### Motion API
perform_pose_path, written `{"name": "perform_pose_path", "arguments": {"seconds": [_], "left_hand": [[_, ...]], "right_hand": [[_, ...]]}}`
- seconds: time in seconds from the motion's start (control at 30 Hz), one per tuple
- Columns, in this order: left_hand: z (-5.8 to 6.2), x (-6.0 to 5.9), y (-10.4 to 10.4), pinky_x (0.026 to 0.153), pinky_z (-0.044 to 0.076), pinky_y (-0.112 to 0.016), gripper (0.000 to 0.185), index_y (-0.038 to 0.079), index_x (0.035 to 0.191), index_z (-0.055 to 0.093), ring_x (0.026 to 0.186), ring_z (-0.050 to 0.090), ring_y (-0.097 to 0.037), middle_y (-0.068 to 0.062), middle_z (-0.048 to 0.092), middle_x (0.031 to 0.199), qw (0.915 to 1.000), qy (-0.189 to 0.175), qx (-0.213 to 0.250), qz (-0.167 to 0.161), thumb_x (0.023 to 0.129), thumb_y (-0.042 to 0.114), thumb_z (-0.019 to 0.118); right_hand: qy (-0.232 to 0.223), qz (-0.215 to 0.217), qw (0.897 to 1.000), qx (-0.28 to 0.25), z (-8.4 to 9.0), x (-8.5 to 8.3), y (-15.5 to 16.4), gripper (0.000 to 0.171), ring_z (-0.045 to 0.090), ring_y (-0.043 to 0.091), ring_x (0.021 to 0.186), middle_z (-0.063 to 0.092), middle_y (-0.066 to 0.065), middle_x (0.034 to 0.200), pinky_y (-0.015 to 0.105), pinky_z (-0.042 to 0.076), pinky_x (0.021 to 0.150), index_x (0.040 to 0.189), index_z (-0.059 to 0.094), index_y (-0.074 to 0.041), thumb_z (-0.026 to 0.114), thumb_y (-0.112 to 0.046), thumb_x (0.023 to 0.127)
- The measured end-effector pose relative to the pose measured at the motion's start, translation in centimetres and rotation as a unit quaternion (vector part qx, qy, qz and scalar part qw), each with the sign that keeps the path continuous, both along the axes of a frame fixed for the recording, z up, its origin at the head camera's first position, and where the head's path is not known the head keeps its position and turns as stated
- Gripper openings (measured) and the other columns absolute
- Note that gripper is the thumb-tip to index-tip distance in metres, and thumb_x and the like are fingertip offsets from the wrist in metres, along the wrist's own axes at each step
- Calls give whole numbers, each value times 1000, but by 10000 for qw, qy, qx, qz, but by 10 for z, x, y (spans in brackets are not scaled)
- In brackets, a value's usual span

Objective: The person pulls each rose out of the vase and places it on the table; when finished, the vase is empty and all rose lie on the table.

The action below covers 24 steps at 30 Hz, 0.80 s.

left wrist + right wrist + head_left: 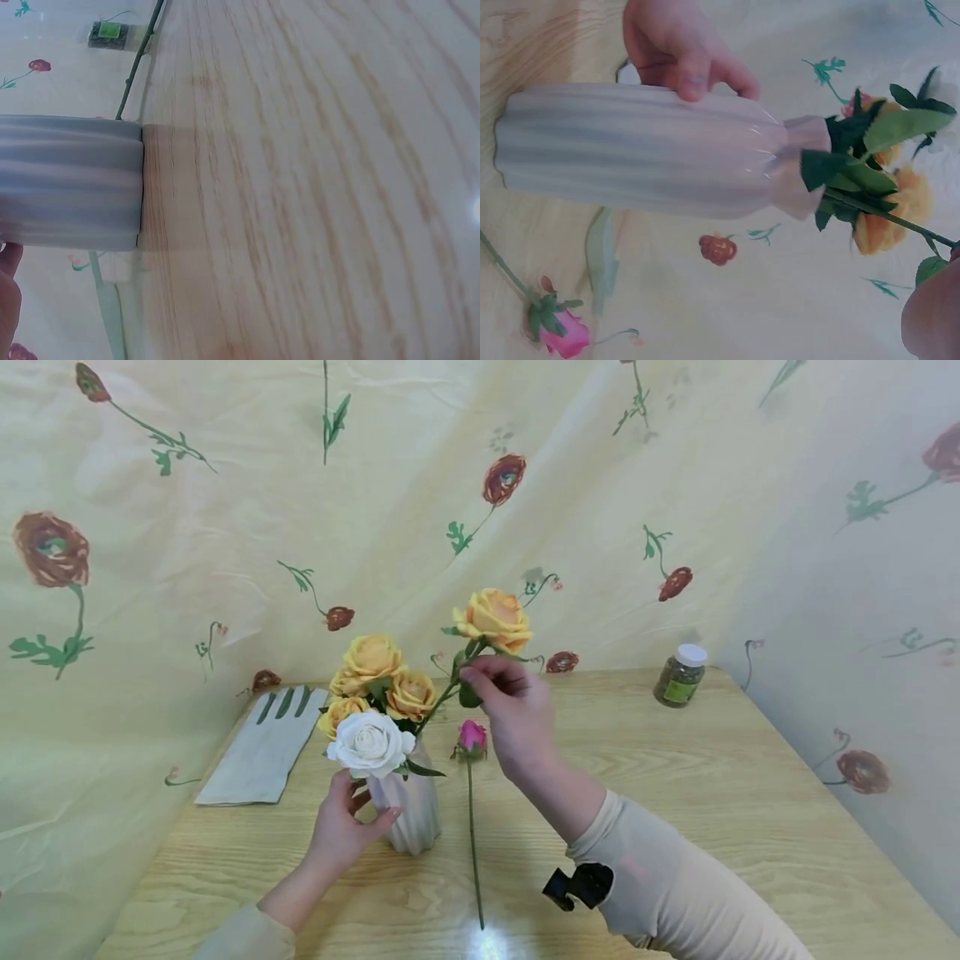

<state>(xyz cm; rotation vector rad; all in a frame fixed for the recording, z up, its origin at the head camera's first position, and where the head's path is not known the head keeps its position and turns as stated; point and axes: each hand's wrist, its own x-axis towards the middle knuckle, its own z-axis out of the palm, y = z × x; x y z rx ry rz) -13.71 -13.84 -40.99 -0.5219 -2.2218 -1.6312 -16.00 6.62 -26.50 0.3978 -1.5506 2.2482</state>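
In the head view a pale ribbed vase [411, 814] stands upright on the table, with several yellow roses [372, 658] and a white rose [371, 743] in it. My left hand [339, 827] grips the vase's left side, thumb toward the front; the right wrist view shows that thumb against the ribbed wall. Between thumb and fingers my right hand [522, 718] pinches the stem of a yellow rose [492, 618] just below the bloom. This stem slants down into the vase mouth [806, 165]. Its lower end is hidden inside.
A pink rose [472, 739] with a long stem lies on the table [637, 777], right of the vase. Behind at the right stands a jar [680, 677] with a white lid. A flat white piece with dark green stripes [255, 760] lies at the left.
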Motion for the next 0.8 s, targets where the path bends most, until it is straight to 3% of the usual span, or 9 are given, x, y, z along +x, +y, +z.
{"name": "perform_pose_path", "arguments": {"seconds": [0.13,0.27,0.43,0.67,0.8], "left_hand": [[-10,-5,-4,84,44,-40,67,6,119,35,102,45,-23,-7,42,117,9996,-286,-38,28,64,-3,73],[-17,-9,-6,84,44,-39,65,8,117,35,103,45,-22,-7,44,115,9997,-225,-74,55,65,2,74],[-17,-9,-6,84,44,-40,69,8,121,34,102,45,-20,-9,44,114,9997,-186,-86,108,65,2,74],[-16,-8,-6,82,45,-27,72,6,123,34,98,46,-13,-10,46,113,9999,-141,-33,73,64,-1,74],[-16,-8,-5,81,46,-27,72,5,123,34,98,46,-14,-9,46,113,10000,35,-28,24,64,-2,73]], "right_hand": [[98,-202,9990,-383,6,-4,9,22,52,10,62,62,0,72,17,38,48,68,62,-14,60,7,76],[54,-206,9964,-815,8,-10,17,24,54,11,64,62,2,71,18,41,48,67,62,-11,57,10,76],[-115,-166,9941,-1061,3,-15,26,24,55,12,66,61,3,70,17,44,50,67,60,-9,54,12,76],[-373,-207,9916,-1221,-6,-17,36,20,56,13,66,60,5,73,18,45,51,69,58,-8,54,10,77],[-280,-108,9901,-1375,-8,-16,38,20,58,14,71,60,5,74,20,49,59,71,58,-8,54,10,78]]}}
